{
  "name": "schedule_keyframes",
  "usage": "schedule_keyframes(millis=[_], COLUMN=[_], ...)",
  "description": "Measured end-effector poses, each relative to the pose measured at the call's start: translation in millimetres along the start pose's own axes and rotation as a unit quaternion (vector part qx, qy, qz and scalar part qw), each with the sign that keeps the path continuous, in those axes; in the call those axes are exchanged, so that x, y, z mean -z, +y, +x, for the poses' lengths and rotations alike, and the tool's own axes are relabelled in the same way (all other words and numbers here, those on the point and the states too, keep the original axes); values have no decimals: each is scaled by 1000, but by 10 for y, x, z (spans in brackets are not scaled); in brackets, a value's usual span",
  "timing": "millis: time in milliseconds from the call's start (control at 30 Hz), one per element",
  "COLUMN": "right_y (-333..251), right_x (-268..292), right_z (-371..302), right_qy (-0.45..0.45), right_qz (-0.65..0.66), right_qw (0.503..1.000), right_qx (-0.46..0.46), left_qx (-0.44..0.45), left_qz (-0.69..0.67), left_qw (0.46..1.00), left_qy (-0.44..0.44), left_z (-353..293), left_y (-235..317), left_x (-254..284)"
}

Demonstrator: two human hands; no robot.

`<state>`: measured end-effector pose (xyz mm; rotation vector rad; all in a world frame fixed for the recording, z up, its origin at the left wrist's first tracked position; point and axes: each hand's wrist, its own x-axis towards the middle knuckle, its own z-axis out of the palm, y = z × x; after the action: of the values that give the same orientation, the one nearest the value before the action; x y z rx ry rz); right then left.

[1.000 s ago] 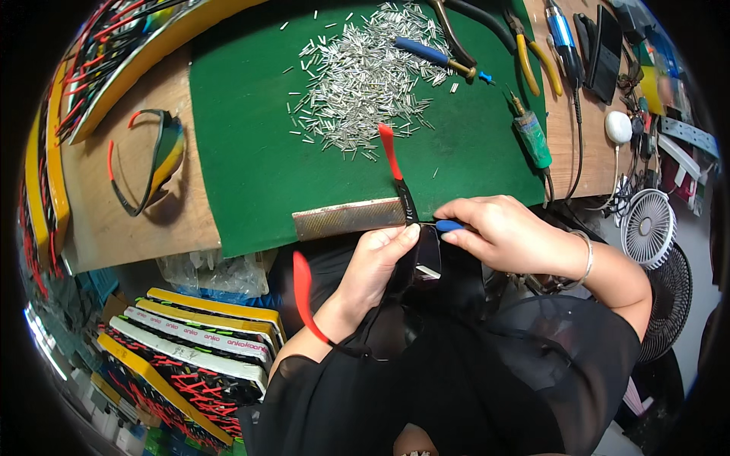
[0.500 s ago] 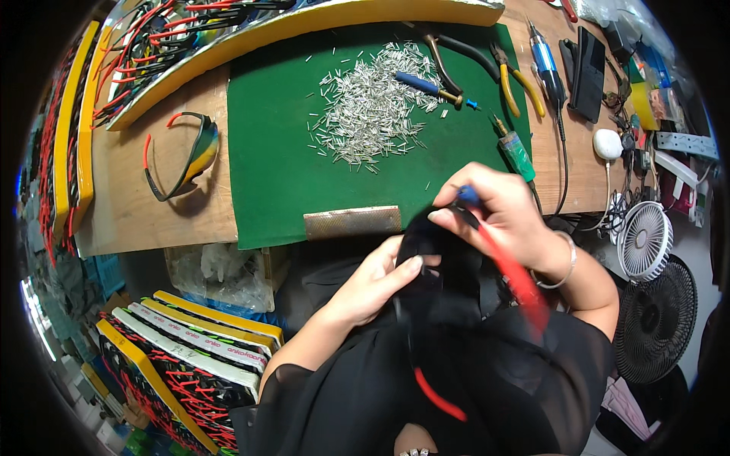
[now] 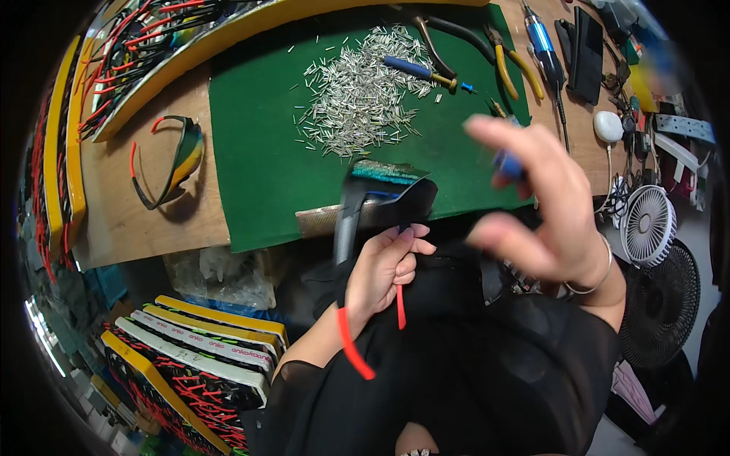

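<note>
My left hand [image 3: 388, 266] grips a pair of dark sunglasses [image 3: 414, 204] above the front edge of the green mat [image 3: 258, 182]. Their lens has a blue-green sheen, and two red temple tips hang below and beside my wrist. My right hand [image 3: 540, 201] is raised to the right, away from the glasses and blurred, its index finger and thumb spread apart. A blue piece [image 3: 508, 163] shows at one bent finger; it looks wrapped around the finger. Beyond lies a pile of small silvery pins [image 3: 357, 99], with a blue-handled screwdriver [image 3: 411, 68] across it.
Another pair of sunglasses [image 3: 173, 163] lies on the wood at left. Yellow-handled cutters [image 3: 502, 68], a blue pen-like tool [image 3: 541, 42] and a black phone [image 3: 585, 57] lie at right. Trays of glasses [image 3: 182, 372] stand lower left. A white fan [image 3: 648, 220] stands at right.
My right hand has let go of the sunglasses and moved right and up, its fingers spreading. My left hand keeps the glasses, now turned with the lens toward the mat and the temples swung left.
</note>
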<state>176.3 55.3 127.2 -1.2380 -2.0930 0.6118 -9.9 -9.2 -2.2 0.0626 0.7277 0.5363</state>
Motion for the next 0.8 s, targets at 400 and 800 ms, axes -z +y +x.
schedule_keyframes(millis=[400,800], right_y=[475,472], right_x=[-600,-640], right_z=[-721,-695], right_qy=[-144,-115], right_qz=[165,141], right_qw=[942,950], right_qx=[-256,-254], left_qx=[41,52], left_qz=[-15,-25], left_qw=[996,996], left_qy=[74,72], left_z=[-3,9], left_y=[65,66], left_x=[-112,-108])
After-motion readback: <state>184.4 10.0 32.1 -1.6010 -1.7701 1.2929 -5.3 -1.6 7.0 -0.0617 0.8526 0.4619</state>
